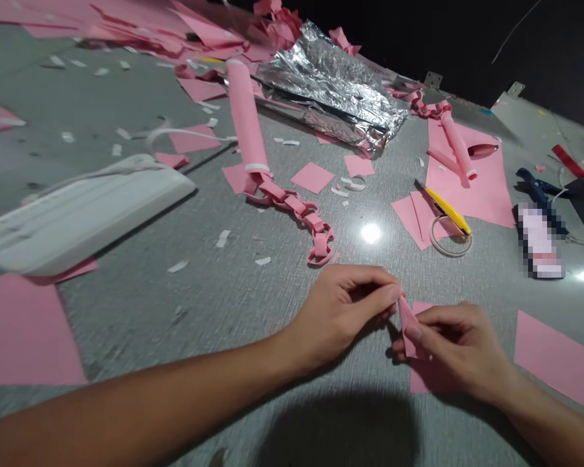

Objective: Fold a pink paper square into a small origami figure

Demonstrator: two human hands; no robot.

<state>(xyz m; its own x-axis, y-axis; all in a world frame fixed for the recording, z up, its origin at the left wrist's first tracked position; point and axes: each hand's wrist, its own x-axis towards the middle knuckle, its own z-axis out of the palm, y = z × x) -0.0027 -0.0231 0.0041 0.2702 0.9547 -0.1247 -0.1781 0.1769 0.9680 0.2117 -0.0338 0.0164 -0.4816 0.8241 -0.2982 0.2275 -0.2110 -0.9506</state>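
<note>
Between my two hands is a small folded piece of pink paper [407, 327], narrow at the top and wider below. My left hand [348, 311] pinches its pointed upper tip between thumb and forefinger. Lower down, my right hand [455, 344] grips the same piece along its side, thumb in front. Beneath my right hand lies a flat pink paper square [431, 379], partly covered by the hand. A pink paper chain [299, 207] ends just beyond my left hand, and a pink paper roll [246, 117] lies at its far end.
A yellow cutter [448, 209] lies by a white tape ring [451, 243]. Crumpled foil [331, 84] and pink scraps spread along the back. A long white object [87, 214] rests at left. At right are a pink sheet [559, 357] and a dark blue tool [540, 194].
</note>
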